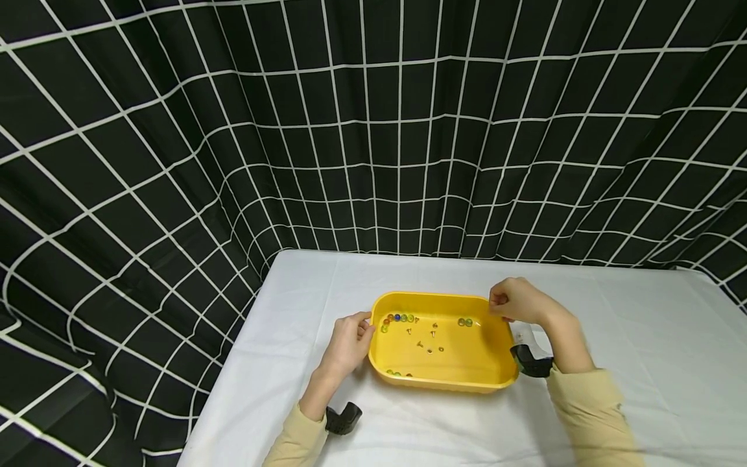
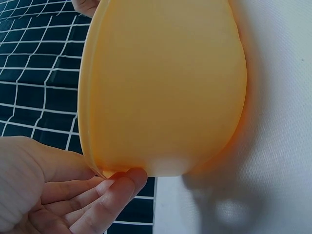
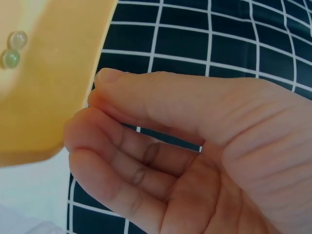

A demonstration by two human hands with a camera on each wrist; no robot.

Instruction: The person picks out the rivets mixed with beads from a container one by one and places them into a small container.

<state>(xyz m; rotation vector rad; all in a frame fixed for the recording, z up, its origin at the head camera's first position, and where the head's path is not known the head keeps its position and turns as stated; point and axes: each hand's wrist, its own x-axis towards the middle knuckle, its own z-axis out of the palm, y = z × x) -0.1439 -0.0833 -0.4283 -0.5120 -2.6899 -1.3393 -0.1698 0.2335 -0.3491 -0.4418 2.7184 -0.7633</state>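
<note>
Nearest the head camera, two tan sleeves (image 1: 589,408) enter from the lower edge, their forearms framing a yellow tray (image 1: 467,357). The tray lies between the hands, over the near middle of the table; a shadow falls on the cloth below it, though whether its base is wholly off the surface cannot be told. Inside, a group of marbles (image 1: 397,318), one of them blue, curves round the far left corner; a marble pair (image 1: 469,322) sits by the far wall toward the right, and a few more lie half hidden along the near wall. Small brass-coloured fasteners (image 1: 419,344) are scattered over the left half of the floor.

The left hand (image 1: 345,344) pinches the left end of the rim, its fingers against the outer wall. The right hand (image 1: 519,301) holds the right end near the far corner in a narrow pinch, thumb and fingertips together at the edge.

Since the two grips appear not quite opposite, a steady hold probably calls for even support at both ends and a level rim; any tilt could set the marbles rolling.

Beyond lie the white tablecloth (image 1: 292,292) and a black backdrop (image 1: 379,143) with white grid lines.
</note>
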